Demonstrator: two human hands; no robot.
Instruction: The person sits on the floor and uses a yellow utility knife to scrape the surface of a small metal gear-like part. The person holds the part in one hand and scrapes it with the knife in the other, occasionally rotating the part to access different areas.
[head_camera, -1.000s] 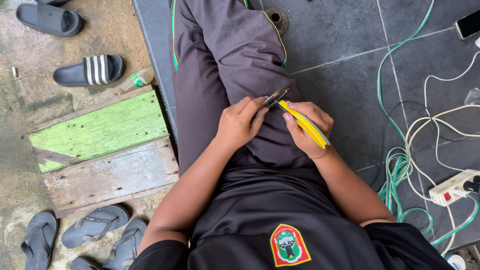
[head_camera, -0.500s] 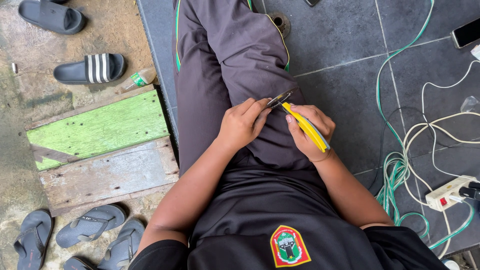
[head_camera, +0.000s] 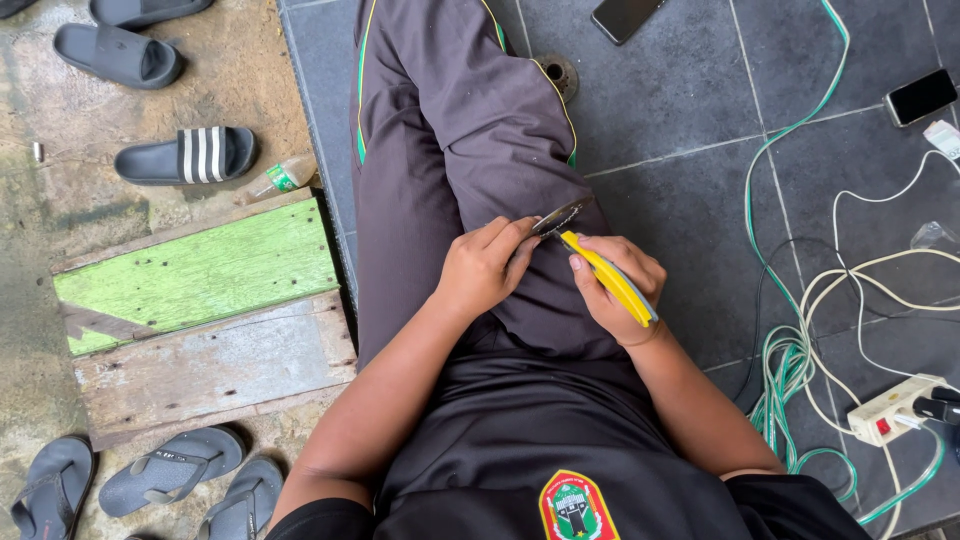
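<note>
Right hand (head_camera: 612, 290) clenched round yellow-handled pliers (head_camera: 600, 265) | left hand (head_camera: 482, 268) fingers pinched at pliers' tip

Left hand (head_camera: 483, 268) pinched, right hand (head_camera: 615, 290) fisted, nearly touching.

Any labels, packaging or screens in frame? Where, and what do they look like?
Dark phone screen: top edge, on grey tile, black rectangle.
Second phone: upper right, black, pale rim.
Clear plastic bottle with green label: beside striped sandal.
Embroidered shirt badge: bottom centre, shield-shaped, green, red and yellow.
</note>
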